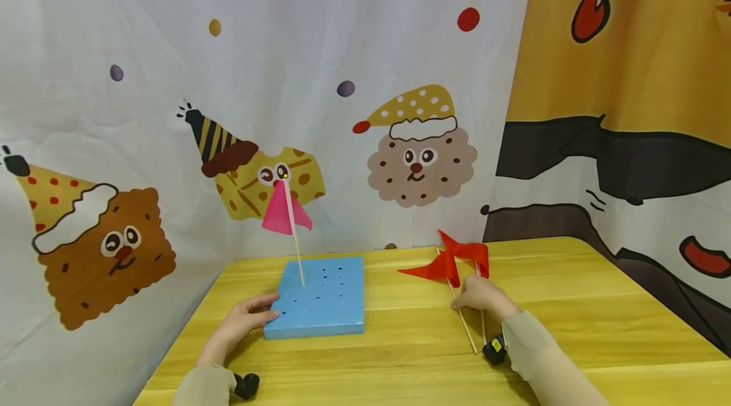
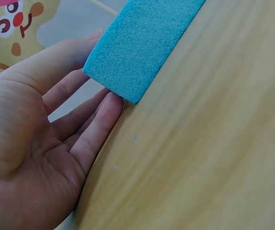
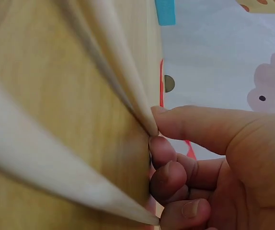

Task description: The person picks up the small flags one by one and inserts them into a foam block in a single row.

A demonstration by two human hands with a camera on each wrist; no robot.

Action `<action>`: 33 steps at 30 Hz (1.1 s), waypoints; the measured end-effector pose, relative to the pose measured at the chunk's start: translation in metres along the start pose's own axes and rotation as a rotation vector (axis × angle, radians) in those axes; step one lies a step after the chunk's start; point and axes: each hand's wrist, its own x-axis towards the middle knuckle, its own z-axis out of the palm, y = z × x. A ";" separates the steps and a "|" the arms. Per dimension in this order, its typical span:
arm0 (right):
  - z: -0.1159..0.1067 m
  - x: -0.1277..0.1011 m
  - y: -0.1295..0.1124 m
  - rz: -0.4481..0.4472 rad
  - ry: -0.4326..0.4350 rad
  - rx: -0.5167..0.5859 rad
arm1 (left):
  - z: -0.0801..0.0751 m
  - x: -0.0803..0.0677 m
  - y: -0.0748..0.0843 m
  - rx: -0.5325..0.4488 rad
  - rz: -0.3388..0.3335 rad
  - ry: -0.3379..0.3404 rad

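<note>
A printed cartoon curtain [image 1: 342, 76] hangs along the far side, full of cookie faces in party hats. In front of it stands the yellow wooden bench [image 1: 571, 330]. On the left half of the bench lies a blue foam block [image 1: 322, 301] with rows of small holes in its top. One pink flag [image 1: 282, 212] stands upright in a far-left hole on its thin stick.

The left hand [image 1: 242, 320] lies open at the block's near-left corner, its fingers [image 2: 97, 127] straight and close together, the tips touching the foam's edge while the thumb rests along the block's left side.

To the right of the block, well apart from it, two red flags [image 1: 454, 260] lie on the bench with their sticks running toward the near side. The right hand [image 1: 482, 295] is curled over them. The wrist view shows its thumb and bent fingers [image 3: 164, 151] pinching one pale stick [image 3: 123, 91] against the wood; a second stick crosses close to the lens, blurred.
</note>
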 end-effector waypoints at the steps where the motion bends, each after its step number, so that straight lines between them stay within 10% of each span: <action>1: 0.000 0.000 0.000 0.004 0.002 0.006 | 0.000 0.000 0.000 0.001 -0.001 0.001; 33: -0.018 0.004 -0.004 0.016 -0.022 0.332 | 0.000 0.001 -0.002 -0.005 -0.008 0.035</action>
